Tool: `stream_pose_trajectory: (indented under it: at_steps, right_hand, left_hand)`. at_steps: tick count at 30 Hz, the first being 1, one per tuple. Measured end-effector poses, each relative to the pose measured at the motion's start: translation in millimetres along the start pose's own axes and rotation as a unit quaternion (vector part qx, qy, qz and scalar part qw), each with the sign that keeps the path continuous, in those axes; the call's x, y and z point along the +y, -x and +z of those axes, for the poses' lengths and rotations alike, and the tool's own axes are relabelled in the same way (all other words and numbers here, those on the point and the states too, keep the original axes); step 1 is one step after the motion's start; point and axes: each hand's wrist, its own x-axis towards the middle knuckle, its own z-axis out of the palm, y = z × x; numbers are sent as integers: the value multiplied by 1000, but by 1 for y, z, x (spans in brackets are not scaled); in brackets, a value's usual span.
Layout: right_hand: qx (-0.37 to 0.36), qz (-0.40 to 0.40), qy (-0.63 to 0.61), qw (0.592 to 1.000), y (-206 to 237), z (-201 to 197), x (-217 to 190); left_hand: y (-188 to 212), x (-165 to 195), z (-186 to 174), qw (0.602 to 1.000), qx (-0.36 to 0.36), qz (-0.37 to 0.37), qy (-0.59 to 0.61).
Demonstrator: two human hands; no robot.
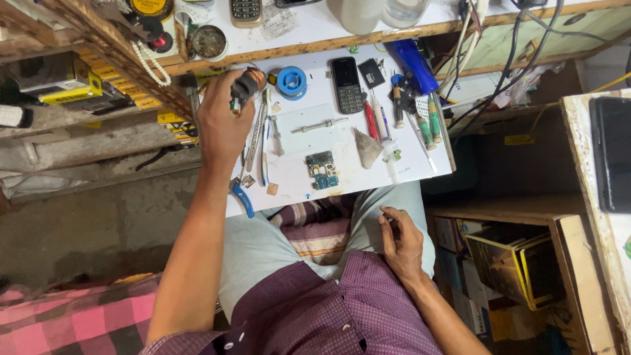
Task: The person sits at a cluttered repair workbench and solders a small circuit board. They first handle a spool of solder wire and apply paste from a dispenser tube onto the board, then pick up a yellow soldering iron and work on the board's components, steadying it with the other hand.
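Observation:
My left hand (222, 118) reaches to the far left of the small white work board (342, 171) and is closed around a dark-handled tool (244, 84) held upright. A green-blue phone circuit board (321, 170) lies near the board's front edge, apart from both hands. Further back lie a black keypad phone (346, 84), a blue solder spool (291, 81) and a metal screw rod (320, 125). My right hand (399, 241) rests on my thigh below the board, fingers loosely curled, and I cannot see anything in it.
Tweezers and thin tools (258, 139) lie beside my left hand. Screwdrivers (426, 121) and a blue bottle (413, 66) crowd the board's right side. A wooden shelf (315, 39) runs behind. Cables (499, 72) hang at right, above boxes (513, 263). A dark phone (612, 151) lies far right.

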Motion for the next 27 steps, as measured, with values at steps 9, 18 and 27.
stream_pose_trajectory:
  at_steps: [9, 18, 27]
  right_hand:
    - [-26, -122, -66, 990, -36, -4, -65]
    - [-147, -234, -115, 954, -107, -13, -146]
    - [-206, -68, -310, 926, -85, 3, -121]
  left_hand:
    - [52, 33, -43, 999, 24, 25, 33]
    - [109, 86, -54, 941, -72, -139, 300]
    - [140, 96, -14, 758, -85, -240, 601]
